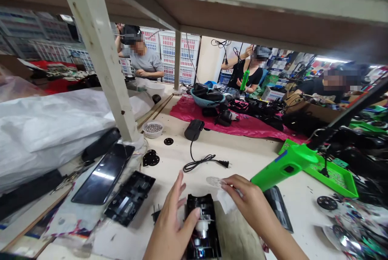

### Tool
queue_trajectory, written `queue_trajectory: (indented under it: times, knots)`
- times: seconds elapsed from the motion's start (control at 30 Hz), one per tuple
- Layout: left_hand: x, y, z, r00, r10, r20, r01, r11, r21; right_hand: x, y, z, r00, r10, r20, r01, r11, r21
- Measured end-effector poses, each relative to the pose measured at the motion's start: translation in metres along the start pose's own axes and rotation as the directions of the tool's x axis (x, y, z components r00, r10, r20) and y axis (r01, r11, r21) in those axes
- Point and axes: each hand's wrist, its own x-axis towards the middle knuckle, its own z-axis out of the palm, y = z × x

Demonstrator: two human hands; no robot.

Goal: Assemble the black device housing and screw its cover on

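Observation:
A black plastic housing half (202, 227), with a white motor-like part and wires inside, lies in front of me on the bench. My left hand (174, 221) is beside it, fingers stretched and apart, the thumb at the housing's inner parts. Above and to the right, my right hand (245, 193) pinches a thin translucent perforated disc (214, 181). A white paper-like piece (226, 201) hangs under those fingers; whether they grip it too, I cannot tell. Close to the right forearm stands a bright green electric screwdriver (281, 169), tilted.
A corded black device (194, 130), a tub of screws (153, 128) and black discs (150, 157) lie ahead. At left are a phone (104, 175) and an open black shell (130, 197). A green tray (333, 175) is at right. A shelf post (97, 49) rises left; people work beyond.

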Motion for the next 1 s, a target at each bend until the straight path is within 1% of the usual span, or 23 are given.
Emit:
queue_trajectory:
  times: [0.03,0.13,0.2,0.27,0.33,0.4,0.5,0.6,0.73,0.9,1.0]
  knots:
    - [-0.005,-0.008,0.002,1.0,-0.018,-0.016,0.018,1.0,0.015,-0.001,0.002,0.001,1.0,0.021,0.021,-0.021,1.0,0.006]
    - [-0.019,-0.031,0.008,0.999,-0.038,-0.001,0.038,0.999,0.017,0.0,0.001,0.005,0.994,0.05,0.097,-0.051,0.999,0.008]
    - [-0.023,-0.043,0.011,0.999,-0.024,0.032,0.023,0.999,0.035,0.002,-0.005,0.008,0.988,0.058,0.142,-0.058,0.998,-0.007]
    - [-0.026,-0.049,0.015,0.997,0.016,0.077,-0.022,0.997,0.071,0.006,-0.01,0.011,0.981,0.065,0.181,-0.061,0.998,-0.027]
    - [-0.027,-0.052,0.018,0.992,0.058,0.113,-0.069,0.993,0.096,0.008,-0.013,0.014,0.974,0.07,0.217,-0.059,0.997,-0.053]
    - [-0.027,-0.053,0.021,0.988,0.079,0.134,-0.092,0.991,0.101,0.01,-0.014,0.016,0.965,0.075,0.251,-0.056,0.995,-0.085]
    - [-0.029,-0.053,0.026,0.983,0.087,0.161,-0.097,0.994,0.055,0.009,-0.013,0.017,0.954,0.099,0.284,-0.059,0.988,-0.145]
    - [-0.03,-0.055,0.028,0.98,0.087,0.178,-0.091,0.996,0.012,0.008,-0.012,0.017,0.947,0.135,0.292,-0.076,0.976,-0.205]
    - [-0.029,-0.059,0.027,0.978,0.046,0.201,-0.05,0.999,0.015,0.008,-0.013,0.016,0.941,0.155,0.301,-0.078,0.965,-0.251]
    - [-0.025,-0.06,0.023,0.966,-0.065,0.25,0.075,0.997,-0.031,0.01,-0.012,0.017,0.935,0.113,0.337,-0.027,0.968,-0.248]
    - [-0.023,-0.061,0.022,0.962,-0.074,0.264,0.094,0.993,-0.065,0.008,-0.012,0.019,0.937,0.125,0.327,-0.041,0.967,-0.251]
